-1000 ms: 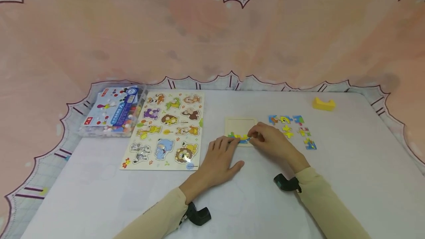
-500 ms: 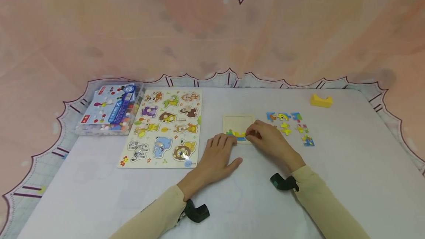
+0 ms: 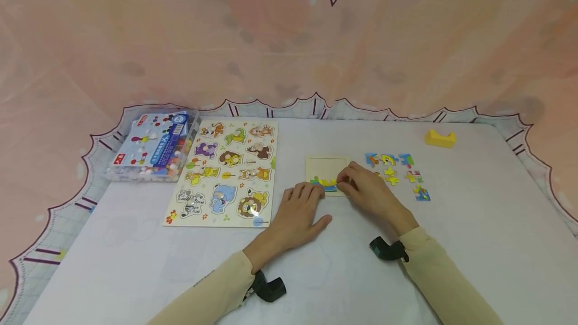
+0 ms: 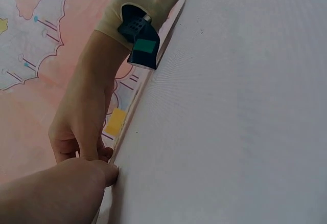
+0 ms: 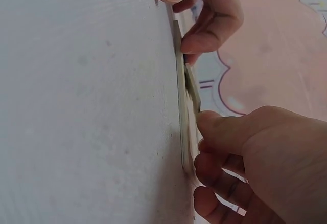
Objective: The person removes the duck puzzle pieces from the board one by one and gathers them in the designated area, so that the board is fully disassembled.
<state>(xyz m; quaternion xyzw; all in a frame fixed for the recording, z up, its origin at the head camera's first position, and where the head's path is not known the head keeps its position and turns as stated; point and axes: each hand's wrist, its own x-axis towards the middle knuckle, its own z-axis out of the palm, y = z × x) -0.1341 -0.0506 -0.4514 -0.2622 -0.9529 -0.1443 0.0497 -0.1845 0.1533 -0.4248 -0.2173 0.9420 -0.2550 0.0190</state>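
Observation:
A small square wooden puzzle tray [image 3: 326,164] lies on the white table in the head view, with a few blue, green and yellow jigsaw pieces [image 3: 326,186] along its near side. My left hand [image 3: 295,218] rests with extended fingers on the tray's near left corner, fingertips at those pieces. At the near right, my right hand [image 3: 375,192] has thumb and forefinger on a thin jigsaw piece [image 5: 193,90], seen edge-on and tilted over the tray's rim in the right wrist view. The piece's picture is hidden there. Right of the tray lie several loose jigsaw pieces [image 3: 391,176].
A large animal puzzle board [image 3: 212,218] lies left of the tray. Beside it stands a clear plastic box [image 3: 155,149] of coloured beads with a printed sheet on top. A yellow notched block [image 3: 440,139] stands at the far right. Behind the table hangs a patterned peach cloth [image 3: 289,49].
Both hands keep nearly the same places at the tray, with only slight finger movement at the right. The head view shifts a little. The loose pieces stay put.

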